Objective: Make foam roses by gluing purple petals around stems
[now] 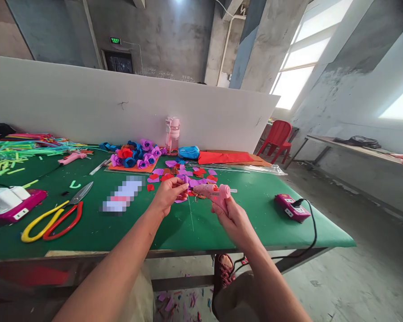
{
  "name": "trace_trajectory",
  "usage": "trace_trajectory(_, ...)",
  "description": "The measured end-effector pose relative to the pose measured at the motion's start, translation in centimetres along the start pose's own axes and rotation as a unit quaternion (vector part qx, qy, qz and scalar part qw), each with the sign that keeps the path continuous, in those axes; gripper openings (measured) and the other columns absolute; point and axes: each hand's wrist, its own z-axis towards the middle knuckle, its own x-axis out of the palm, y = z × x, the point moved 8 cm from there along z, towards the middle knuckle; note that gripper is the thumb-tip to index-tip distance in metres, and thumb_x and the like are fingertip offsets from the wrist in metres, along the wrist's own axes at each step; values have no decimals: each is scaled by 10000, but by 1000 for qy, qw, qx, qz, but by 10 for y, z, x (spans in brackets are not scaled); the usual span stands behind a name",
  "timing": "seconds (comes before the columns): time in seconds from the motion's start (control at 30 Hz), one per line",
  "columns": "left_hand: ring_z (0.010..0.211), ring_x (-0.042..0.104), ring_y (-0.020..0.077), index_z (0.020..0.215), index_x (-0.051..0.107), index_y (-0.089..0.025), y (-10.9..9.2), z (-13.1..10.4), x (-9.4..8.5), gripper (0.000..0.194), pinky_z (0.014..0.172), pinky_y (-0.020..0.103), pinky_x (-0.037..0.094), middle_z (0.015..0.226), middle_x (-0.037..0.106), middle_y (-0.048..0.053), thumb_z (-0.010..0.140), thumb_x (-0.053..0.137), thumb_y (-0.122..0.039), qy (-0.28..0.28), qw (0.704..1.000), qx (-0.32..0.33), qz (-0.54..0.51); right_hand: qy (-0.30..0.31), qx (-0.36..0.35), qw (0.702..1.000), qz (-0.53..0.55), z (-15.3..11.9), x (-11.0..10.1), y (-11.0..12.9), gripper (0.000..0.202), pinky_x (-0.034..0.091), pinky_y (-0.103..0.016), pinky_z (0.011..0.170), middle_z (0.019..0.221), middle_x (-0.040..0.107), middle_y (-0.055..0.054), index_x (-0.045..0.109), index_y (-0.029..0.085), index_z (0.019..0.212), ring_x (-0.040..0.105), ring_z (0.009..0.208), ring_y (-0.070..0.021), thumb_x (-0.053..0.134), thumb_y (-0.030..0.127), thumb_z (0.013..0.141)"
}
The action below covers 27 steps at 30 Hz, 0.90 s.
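My right hand [233,219] is wrapped round the handle of a pink hot glue gun [210,192], with a clear glue stick poking out of its back. Its nozzle points left, close to the fingertips of my left hand [168,194]. Those fingers pinch a small purple paper petal [186,180], partly hidden behind them. A thin pale strand [190,214] hangs below the pinch; whether it is glue or wire I cannot tell. Beyond both hands, loose purple and red petals [212,178] lie scattered over the green tabletop [174,230].
Finished paper flowers [144,154] sit back left, near a pink bottle [173,134] and a blue pouch [188,152]. Large scissors [65,212], a second glue gun [73,157] and a power strip [30,205] lie left. Another power strip [292,208] with a black cord stands right.
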Motion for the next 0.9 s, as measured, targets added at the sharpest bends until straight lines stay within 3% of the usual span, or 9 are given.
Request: trace_trajectory(0.9, 517, 556, 98, 722, 555, -141, 0, 0, 2, 301, 536, 243, 470, 583, 586, -8, 603, 725, -360, 7, 1000, 0, 17, -6, -7, 1000, -3, 0, -2, 4, 281, 378, -234, 531, 690, 586, -21, 544, 167, 1044, 499, 576, -147, 398, 333, 871)
